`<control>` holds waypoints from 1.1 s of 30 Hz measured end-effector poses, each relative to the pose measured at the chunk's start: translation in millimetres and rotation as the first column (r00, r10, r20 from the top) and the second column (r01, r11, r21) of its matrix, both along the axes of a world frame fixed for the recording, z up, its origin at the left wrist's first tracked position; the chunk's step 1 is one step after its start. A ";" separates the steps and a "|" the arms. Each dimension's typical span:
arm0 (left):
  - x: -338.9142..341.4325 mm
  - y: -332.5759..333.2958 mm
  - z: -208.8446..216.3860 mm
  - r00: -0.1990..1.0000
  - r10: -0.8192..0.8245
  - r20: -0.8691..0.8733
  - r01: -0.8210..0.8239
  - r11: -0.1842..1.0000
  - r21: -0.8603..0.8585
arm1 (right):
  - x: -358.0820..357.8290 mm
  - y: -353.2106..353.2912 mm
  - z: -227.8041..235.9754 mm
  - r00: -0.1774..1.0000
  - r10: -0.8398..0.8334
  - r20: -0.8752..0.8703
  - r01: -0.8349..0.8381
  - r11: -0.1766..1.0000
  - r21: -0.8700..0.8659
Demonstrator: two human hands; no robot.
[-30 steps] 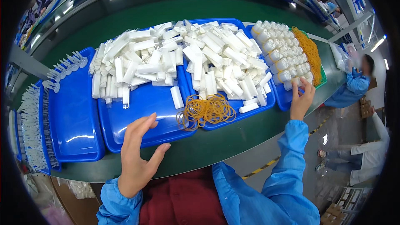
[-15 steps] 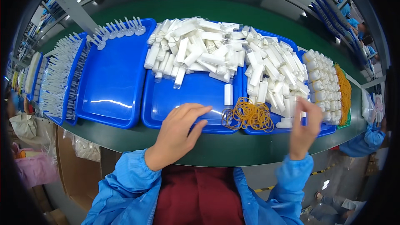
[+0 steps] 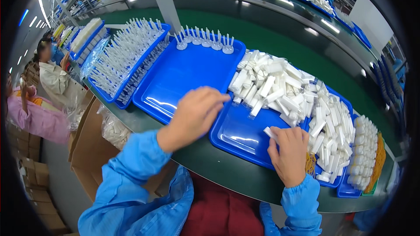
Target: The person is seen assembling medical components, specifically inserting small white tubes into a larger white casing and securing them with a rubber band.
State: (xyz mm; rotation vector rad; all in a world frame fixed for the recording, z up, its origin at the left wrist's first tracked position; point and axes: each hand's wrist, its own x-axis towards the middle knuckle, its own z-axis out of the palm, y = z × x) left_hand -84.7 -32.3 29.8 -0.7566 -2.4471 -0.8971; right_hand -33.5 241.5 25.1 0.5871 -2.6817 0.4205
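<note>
Pinching a small white oblong block (image 3: 270, 133) between thumb and fingertips, the right hand (image 3: 288, 154) is over a shallow blue plastic tray (image 3: 236, 133), near a heap of similar white blocks (image 3: 280, 83). The left hand (image 3: 194, 112), fingers curled, hangs above the edge of another blue plastic tray (image 3: 188, 70); whether it grips anything cannot be told.
</note>
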 end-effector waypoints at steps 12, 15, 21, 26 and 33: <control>-188.9 -116.0 -40.6 0.860 0.284 -0.424 -0.495 0.669 -0.555 | 18.0 -3.5 -8.5 0.988 0.011 0.157 -0.004 0.999 -0.044; -184.5 -121.6 -39.3 0.857 0.315 -0.408 -0.501 0.697 -0.513 | 16.0 -2.6 -4.9 0.977 0.077 0.199 -0.038 0.981 -0.190; -77.4 -67.0 25.4 0.994 0.108 -0.011 -0.108 0.972 -0.209 | 29.9 17.0 9.9 0.833 0.115 0.540 0.328 0.684 -0.651; 32.7 7.3 28.2 0.872 -0.362 0.329 0.295 0.926 0.236 | 17.1 0.5 4.2 0.797 0.345 0.496 0.416 0.282 -0.865; 88.1 62.7 1.5 0.617 -0.638 0.460 0.175 0.682 0.710 | 10.8 8.9 -19.8 0.868 0.225 0.443 0.419 0.149 -0.896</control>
